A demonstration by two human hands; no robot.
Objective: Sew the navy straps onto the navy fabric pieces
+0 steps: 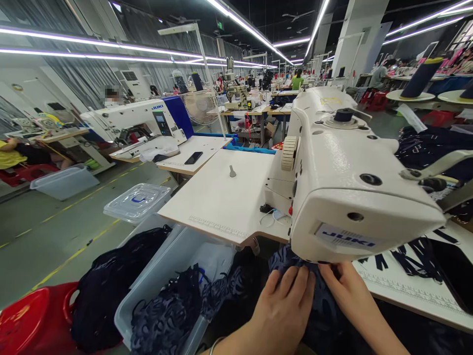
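Observation:
Below the head of a white JUKI sewing machine (354, 172), both my hands are on dark navy patterned fabric (284, 259). My left hand (284, 303) is closed, its fingers bent over the cloth and gripping it. Just right of it, my right hand (345, 283) is closed with thumb and forefinger together at the fabric's edge. Its fingertips are partly hidden under the machine head, as are the needle and presser foot. Left of my hands, narrow navy strips (170, 310) fill a clear plastic bin (123, 315), and some trail toward my lap.
The white tabletop (221, 192) carries a small grey metal piece (232, 171). Dark strips (414, 261) and a black phone (453, 276) lie right of the machine. A red stool (33, 320) and dark cloth bundle (114, 281) stand at left. Thread cones (423, 79) rise at right.

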